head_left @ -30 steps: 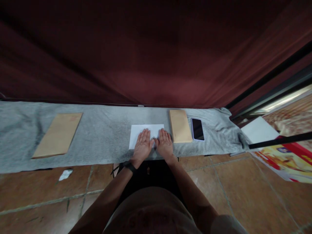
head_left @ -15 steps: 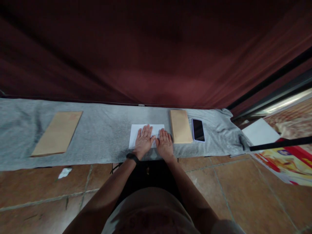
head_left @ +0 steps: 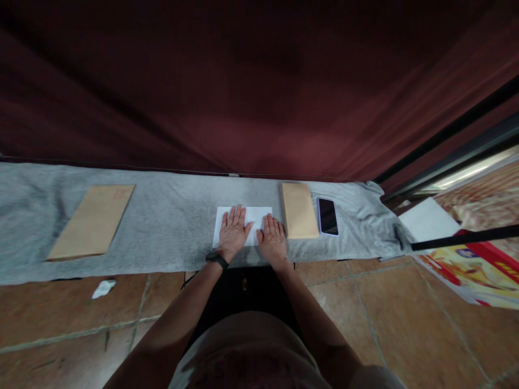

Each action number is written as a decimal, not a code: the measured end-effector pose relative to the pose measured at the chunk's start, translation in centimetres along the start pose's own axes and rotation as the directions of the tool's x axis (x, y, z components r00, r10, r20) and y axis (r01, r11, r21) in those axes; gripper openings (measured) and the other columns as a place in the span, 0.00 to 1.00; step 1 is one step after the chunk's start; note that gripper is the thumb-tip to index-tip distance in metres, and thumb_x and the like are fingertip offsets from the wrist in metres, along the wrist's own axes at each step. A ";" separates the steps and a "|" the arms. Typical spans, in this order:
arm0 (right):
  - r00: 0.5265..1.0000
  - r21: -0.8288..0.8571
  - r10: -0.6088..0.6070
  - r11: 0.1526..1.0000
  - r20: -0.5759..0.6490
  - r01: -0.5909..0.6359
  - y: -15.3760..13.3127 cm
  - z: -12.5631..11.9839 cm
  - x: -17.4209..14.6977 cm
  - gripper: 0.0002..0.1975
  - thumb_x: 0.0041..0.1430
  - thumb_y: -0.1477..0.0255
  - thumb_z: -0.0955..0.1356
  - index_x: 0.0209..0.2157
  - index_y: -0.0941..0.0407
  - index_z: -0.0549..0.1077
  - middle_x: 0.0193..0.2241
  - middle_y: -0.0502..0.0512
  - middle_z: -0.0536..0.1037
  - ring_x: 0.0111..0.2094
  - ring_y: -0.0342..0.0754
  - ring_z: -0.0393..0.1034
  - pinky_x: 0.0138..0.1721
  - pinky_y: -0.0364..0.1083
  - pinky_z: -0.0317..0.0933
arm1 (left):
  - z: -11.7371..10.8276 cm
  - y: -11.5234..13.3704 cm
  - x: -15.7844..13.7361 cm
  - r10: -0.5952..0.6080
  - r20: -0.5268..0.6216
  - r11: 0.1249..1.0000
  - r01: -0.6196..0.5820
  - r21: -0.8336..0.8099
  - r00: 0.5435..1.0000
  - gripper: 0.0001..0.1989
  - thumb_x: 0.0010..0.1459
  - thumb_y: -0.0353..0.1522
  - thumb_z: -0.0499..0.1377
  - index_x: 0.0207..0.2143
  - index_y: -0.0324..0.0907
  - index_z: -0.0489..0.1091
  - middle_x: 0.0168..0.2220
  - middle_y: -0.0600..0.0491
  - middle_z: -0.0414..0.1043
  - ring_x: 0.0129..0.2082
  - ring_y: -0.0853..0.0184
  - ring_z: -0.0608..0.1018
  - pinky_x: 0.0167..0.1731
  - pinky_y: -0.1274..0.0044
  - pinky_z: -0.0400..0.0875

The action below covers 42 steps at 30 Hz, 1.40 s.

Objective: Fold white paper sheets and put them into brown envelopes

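Observation:
A white sheet of paper (head_left: 254, 216), apparently folded, lies flat on the grey cloth (head_left: 182, 216) in front of me. My left hand (head_left: 233, 232) rests palm down on its left part, fingers stretched and thumb out. On the sheet's right end lies my right hand (head_left: 272, 240), also flat, its fingers nearly side by side. Just right of that hand is a stack of brown envelopes (head_left: 300, 210). Part of the paper is hidden under both hands.
A phone (head_left: 328, 216) lies right of the envelopes. Far left is another brown envelope (head_left: 93, 221). A dark red curtain (head_left: 259, 124) hangs behind the cloth. At right are a black metal bar (head_left: 466, 237), a white sheet (head_left: 428, 220) and a colourful printed package (head_left: 478, 270).
My left hand has slid left across the paper, widening the gap between my hands. My right hand stays at the right end. The view has shifted slightly.

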State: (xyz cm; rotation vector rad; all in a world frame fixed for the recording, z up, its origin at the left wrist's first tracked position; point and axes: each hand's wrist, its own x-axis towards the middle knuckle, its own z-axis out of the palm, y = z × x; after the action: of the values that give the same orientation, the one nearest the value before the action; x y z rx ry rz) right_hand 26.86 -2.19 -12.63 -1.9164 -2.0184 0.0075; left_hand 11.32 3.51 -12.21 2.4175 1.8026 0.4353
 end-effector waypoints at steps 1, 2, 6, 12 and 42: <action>1.000 -0.001 0.003 1.000 0.006 -0.003 0.0 -0.1 0.0 0.31 0.74 0.65 0.58 0.71 0.66 0.54 0.69 0.69 0.58 0.70 0.58 0.52 0.68 0.59 0.49 | 0.0 -0.2 -0.1 -0.001 -0.008 1.000 0.001 -0.005 1.000 0.34 0.71 0.45 0.42 0.71 0.35 0.53 0.72 0.42 0.52 0.73 0.55 0.51 0.71 0.58 0.45; 1.000 -0.001 0.005 1.000 0.013 -0.005 -0.1 -0.2 0.0 0.31 0.74 0.65 0.58 0.71 0.66 0.54 0.70 0.69 0.57 0.70 0.58 0.52 0.69 0.59 0.49 | -0.1 -0.4 -0.2 -0.003 -0.016 1.000 0.003 -0.009 1.000 0.34 0.71 0.45 0.42 0.71 0.34 0.53 0.72 0.41 0.52 0.73 0.55 0.51 0.70 0.58 0.45; 0.999 0.001 0.011 1.000 0.031 -0.011 -0.2 -0.4 0.1 0.31 0.74 0.65 0.59 0.70 0.66 0.54 0.70 0.69 0.57 0.70 0.58 0.52 0.69 0.59 0.48 | -0.2 -1.2 -0.8 -0.030 -0.044 0.999 0.029 -0.024 0.999 0.35 0.70 0.46 0.42 0.71 0.33 0.52 0.72 0.39 0.51 0.73 0.54 0.52 0.70 0.57 0.47; 1.000 0.018 0.007 1.000 -0.007 -0.007 -0.2 -0.3 -0.1 0.30 0.74 0.64 0.58 0.70 0.65 0.55 0.70 0.69 0.58 0.70 0.59 0.53 0.68 0.60 0.49 | -0.9 -2.1 -2.0 -0.079 -0.072 0.996 0.076 -0.038 0.994 0.36 0.70 0.46 0.42 0.72 0.32 0.50 0.71 0.37 0.52 0.73 0.53 0.53 0.70 0.57 0.48; 0.967 0.140 -0.222 0.969 0.127 0.204 -3.2 -0.9 0.4 0.25 0.75 0.67 0.57 0.69 0.57 0.61 0.68 0.60 0.62 0.70 0.51 0.54 0.70 0.56 0.48 | -3.7 -1.4 -7.8 0.310 0.073 0.951 -0.308 -0.034 0.948 0.25 0.69 0.38 0.49 0.65 0.40 0.65 0.68 0.46 0.62 0.71 0.55 0.57 0.70 0.56 0.52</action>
State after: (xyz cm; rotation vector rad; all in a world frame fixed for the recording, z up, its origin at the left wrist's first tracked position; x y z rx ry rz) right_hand 24.00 -2.26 -10.92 -1.6559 -2.2514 0.2174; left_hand 6.99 -3.85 -10.32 2.6689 1.3831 0.3762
